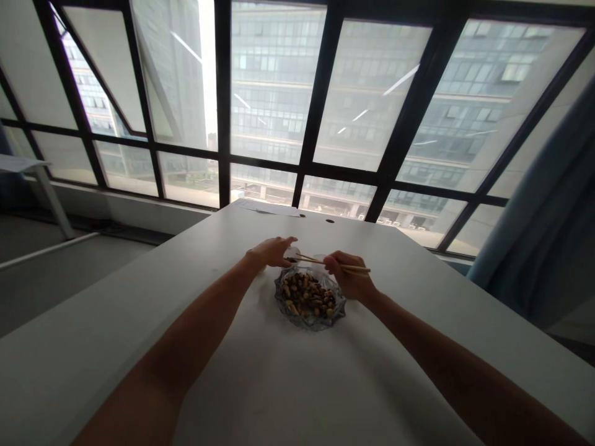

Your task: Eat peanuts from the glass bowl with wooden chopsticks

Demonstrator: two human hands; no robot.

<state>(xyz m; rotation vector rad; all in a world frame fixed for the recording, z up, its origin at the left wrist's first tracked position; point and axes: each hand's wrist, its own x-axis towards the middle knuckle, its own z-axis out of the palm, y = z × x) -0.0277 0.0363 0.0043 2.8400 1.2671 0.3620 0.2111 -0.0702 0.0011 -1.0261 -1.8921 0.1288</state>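
A pair of wooden chopsticks (356,270) is held in my right hand (346,272), the fingers closed around them. Their tips point left and reach a small clear cup (292,253) with something dark in it. My left hand (272,252) is at that cup's left side, thumb and fingers curved around it. Just in front of both hands sits a scalloped glass bowl (284,311) of mixed nuts (307,293), brown and tan pieces. A second clear cup (318,257) stands behind the bowl, partly covered by my right hand.
The white table (297,384) extends forward to a wall of windows (279,80). White papers (272,208) lie at its far edge, near dark round holes (330,221). A blue curtain (534,217) hangs on the right. Another table (23,163) stands at far left.
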